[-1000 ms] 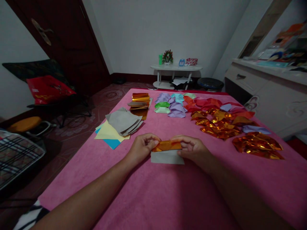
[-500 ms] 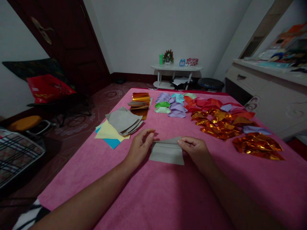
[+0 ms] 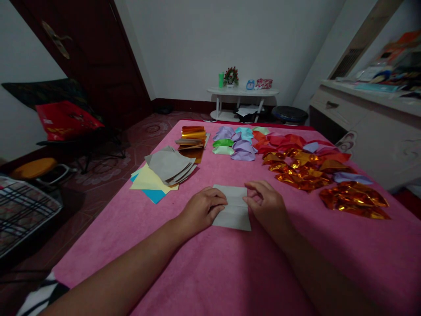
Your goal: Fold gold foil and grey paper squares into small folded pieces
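A creased grey paper sheet [image 3: 233, 215] lies unfolded on the pink cloth in front of me, with fold lines running across it. My left hand [image 3: 206, 205] is closed at its left side, thumb and fingertips together on the paper. At the right edge, my right hand [image 3: 265, 204] has curled fingers, with the thumb and index fingertip holding the edge and upper corner. What the right hand's other fingers do under the edge is hidden. Beyond my left hand lies a stack of grey sheets [image 3: 171, 164], over yellow paper [image 3: 149, 181] and blue paper [image 3: 154, 195].
Orange foil and brown papers [image 3: 192, 142] are piled further back. Folded lilac papers [image 3: 243, 150], green papers [image 3: 222, 143] and red papers [image 3: 286, 141] cover the far side. Crumpled orange foil pieces [image 3: 353, 199] lie to the right. A white side table [image 3: 243, 93] stands by the wall.
The grey sheet's folded-over upper part has been opened out flat. My left hand has shifted right and down onto the paper; the right hand has stayed near its right edge.
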Demonstrator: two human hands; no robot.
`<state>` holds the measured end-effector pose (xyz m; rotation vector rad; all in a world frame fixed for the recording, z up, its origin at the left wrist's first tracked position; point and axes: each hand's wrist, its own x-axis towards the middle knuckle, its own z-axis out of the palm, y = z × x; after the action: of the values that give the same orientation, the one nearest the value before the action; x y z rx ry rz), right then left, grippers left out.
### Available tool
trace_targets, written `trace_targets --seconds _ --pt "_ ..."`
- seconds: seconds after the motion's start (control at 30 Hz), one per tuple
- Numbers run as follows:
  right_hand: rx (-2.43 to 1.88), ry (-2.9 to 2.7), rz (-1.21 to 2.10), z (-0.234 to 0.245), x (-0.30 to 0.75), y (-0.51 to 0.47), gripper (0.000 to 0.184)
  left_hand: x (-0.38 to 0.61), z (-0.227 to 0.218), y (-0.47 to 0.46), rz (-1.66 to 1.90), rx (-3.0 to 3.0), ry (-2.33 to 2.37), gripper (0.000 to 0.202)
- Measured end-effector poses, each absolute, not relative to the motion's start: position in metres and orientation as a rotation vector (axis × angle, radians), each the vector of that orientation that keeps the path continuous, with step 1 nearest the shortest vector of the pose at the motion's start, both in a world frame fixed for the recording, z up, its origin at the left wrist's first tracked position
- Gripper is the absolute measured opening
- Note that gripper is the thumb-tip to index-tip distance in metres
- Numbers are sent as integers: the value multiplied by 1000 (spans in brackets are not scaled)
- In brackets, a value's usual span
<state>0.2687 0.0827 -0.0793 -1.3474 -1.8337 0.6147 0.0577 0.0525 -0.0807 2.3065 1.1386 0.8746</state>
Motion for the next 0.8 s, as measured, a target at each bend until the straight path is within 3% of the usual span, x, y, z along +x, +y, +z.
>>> trace_targets --seconds 0.1,0.23,0.33,0.47,0.6,0.73,0.8 --pt "-1261 -2023 276 -70 274 78 36 53 -80 56 851 2283 1110 29" --pt "-982 -2357 405 -57 282 68 37 42 -75 61 741 2202 979 62" --pt "-939 -2447 530 -53 286 65 36 31 -66 65 648 2152 869 73" --pt "-1019 -2320 723 -58 287 69 10 21 -52 67 498 2112 796 71" --pt "-1131 -2151 850 -64 284 72 29 21 -46 67 462 2097 771 66" --pt "-1195 -2045 831 -66 278 70 31 35 -55 66 694 1924 881 28" --pt "-1238 -2012 776 -68 275 70 31 42 -62 65 799 1835 988 28"
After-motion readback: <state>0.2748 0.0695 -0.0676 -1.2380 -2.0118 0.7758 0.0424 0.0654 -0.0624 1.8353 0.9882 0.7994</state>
